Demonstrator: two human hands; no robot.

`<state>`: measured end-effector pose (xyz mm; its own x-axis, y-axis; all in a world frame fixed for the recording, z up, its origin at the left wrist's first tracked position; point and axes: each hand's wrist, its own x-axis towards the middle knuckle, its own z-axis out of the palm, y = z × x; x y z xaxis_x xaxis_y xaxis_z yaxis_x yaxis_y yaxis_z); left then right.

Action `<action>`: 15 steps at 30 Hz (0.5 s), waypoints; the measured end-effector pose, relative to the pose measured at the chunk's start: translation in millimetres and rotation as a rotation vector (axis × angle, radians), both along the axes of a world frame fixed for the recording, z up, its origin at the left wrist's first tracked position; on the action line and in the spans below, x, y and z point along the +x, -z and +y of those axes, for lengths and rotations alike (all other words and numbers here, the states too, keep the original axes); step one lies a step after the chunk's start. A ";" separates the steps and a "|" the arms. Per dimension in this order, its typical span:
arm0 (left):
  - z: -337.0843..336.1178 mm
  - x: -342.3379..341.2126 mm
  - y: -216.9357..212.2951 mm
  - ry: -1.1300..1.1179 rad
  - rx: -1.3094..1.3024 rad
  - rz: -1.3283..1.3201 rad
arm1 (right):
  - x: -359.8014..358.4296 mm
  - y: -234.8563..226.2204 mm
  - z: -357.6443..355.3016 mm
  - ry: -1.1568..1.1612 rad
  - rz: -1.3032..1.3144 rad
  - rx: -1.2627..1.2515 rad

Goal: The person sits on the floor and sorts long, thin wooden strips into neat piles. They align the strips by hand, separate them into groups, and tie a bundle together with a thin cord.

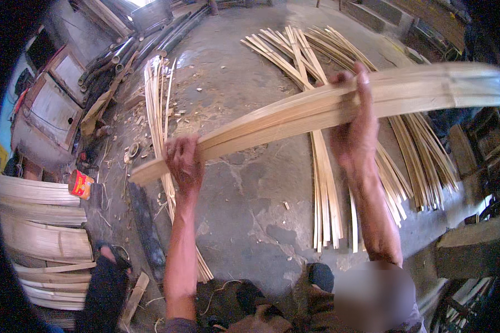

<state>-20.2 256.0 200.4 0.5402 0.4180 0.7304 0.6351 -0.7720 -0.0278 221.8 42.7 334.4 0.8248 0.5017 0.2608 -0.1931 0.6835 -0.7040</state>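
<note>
A long, pale length of split bamboo (272,122) slants up across the view from left to right, held above the floor. Lengthwise lines run along it, and its far right end is broad and slightly blurred. My left hand (184,164) is closed around its narrower end. Higher up and to the right, my right hand (358,119) grips it with the thumb over the upper edge and the fingers mostly hidden behind. Under it, loose bamboo strips (325,200) lie crossed on the floor, and a thin bunch of strips (158,105) lies beyond my left hand.
More strips (422,161) lie fanned at the right. Wide bamboo pieces (50,241) are stacked at the lower left, near a red and yellow tin (80,184). Bamboo poles (122,53) lie along the far left wall. Shavings litter the concrete floor (244,188).
</note>
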 end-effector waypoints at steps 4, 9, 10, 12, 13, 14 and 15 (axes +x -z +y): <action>-51.0 15.9 -0.8 -0.086 -0.106 -0.630 | -28.5 23.4 3.9 0.056 -0.100 -0.080; -132.4 41.5 3.5 0.556 -1.102 -1.359 | -108.5 65.8 7.4 -0.052 -0.203 -0.444; -146.9 49.2 -5.0 0.783 -1.353 -1.450 | -121.0 77.2 -3.1 -0.068 -0.190 -0.516; -155.2 46.3 -19.6 1.252 -1.780 -1.556 | -152.9 102.2 -10.0 -0.144 -0.147 -0.602; -149.9 47.1 -14.7 1.255 -1.803 -1.593 | -161.2 112.5 -12.8 -0.195 -0.031 -0.516; -148.8 67.8 -5.7 1.314 -1.880 -1.621 | -151.1 119.0 -26.2 -0.181 0.061 -0.443; -139.9 63.7 -7.3 1.287 -1.888 -1.639 | -159.2 126.8 -22.0 -0.253 0.194 -0.331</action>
<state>43.5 116.1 207.6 0.6423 0.7500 0.1578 -0.7573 0.5891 0.2819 62.6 20.7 207.6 0.6832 0.7240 -0.0950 -0.4751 0.3420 -0.8107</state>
